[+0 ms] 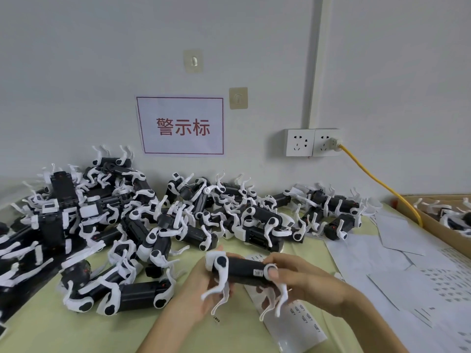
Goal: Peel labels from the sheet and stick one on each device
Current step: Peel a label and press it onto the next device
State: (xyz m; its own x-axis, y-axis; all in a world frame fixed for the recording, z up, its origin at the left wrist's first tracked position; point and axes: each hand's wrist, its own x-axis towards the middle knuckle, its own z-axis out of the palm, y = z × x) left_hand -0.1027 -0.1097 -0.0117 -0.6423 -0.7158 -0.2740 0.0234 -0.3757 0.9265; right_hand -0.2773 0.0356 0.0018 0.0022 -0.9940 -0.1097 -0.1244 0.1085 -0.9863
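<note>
Since both my left hand (196, 284) and right hand (303, 278) clasp the device (244, 271), I'd hold it steady; press the small label (258, 272) flat (edges too) with the right thumb.

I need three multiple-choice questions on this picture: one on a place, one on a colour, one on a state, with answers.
1. The yellow cable is plugged into: A the left socket; B the right socket; C the cardboard box.
2. Characters on the wall sign are: A blue; B red; C green.
3. The black device nearest the camera is: A lying untouched; B in one hand; C in both hands.
Answers: B, its plug sits there; B, the print is red; C, the left hand and right hand grip its ends.
</note>
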